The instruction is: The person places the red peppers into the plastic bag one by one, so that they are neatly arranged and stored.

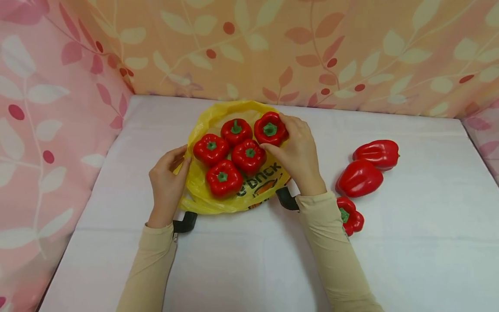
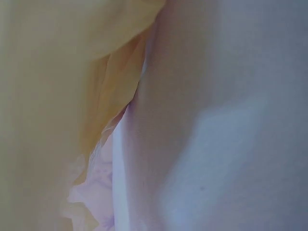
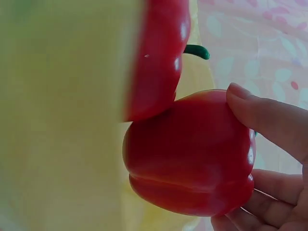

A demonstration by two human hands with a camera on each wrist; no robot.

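The left hand (image 1: 166,186) pinches the edge of the bag (image 1: 199,203). Right of four peppers (image 1: 241,161) inside, a fifth (image 1: 268,139) is in the right hand's grip (image 1: 301,151); should its glossy skin slip, it might roll over the low edge towards the three loose peppers (image 1: 359,177) on the desk (image 1: 429,203)

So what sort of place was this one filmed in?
Probably a staged recording corner rather than a working kitchen: a leaf-patterned backdrop encloses a white-covered table, with red peppers and a yellow bag on it.
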